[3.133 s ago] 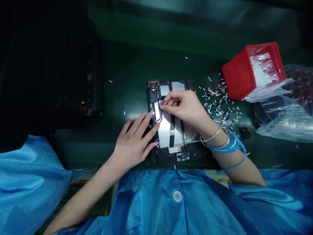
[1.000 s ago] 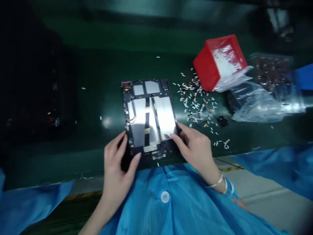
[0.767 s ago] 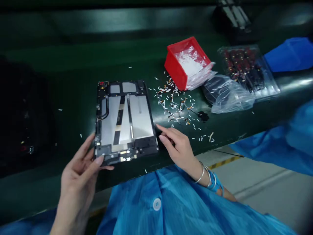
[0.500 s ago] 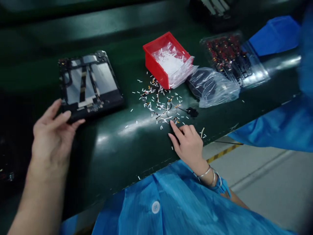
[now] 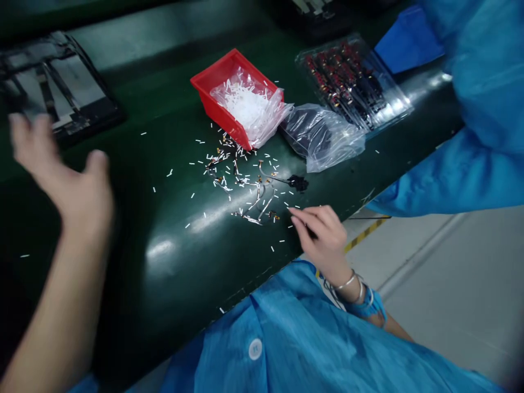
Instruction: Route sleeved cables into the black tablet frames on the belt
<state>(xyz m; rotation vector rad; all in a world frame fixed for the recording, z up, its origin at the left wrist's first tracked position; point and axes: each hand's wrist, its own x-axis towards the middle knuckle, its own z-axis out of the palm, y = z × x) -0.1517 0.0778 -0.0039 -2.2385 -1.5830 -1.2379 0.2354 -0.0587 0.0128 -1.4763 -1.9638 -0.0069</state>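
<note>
An opened tablet back (image 5: 61,87), black-framed with silver panels, lies on the dark green belt (image 5: 172,256) at the far left. My left hand (image 5: 65,180) hovers just in front of it, blurred, fingers spread, holding nothing. My right hand (image 5: 321,232) rests at the belt's near edge with its fingers stretched out flat. Its fingertips almost touch a scatter of small cables and white bits (image 5: 249,188). A blue strap and metal bangles (image 5: 362,297) circle the right wrist.
A red bin (image 5: 213,90) lined with a plastic bag of white bits stands behind the scatter. A crumpled clear bag (image 5: 327,136) and a clear tray of red and black parts (image 5: 352,76) lie to its right. Another person's blue sleeve (image 5: 470,142) reaches in at the right.
My left hand has let go of the tablet back, which now lies far to the left. My right hand left the tablet's edge for the loose cables. My view swung right.
</note>
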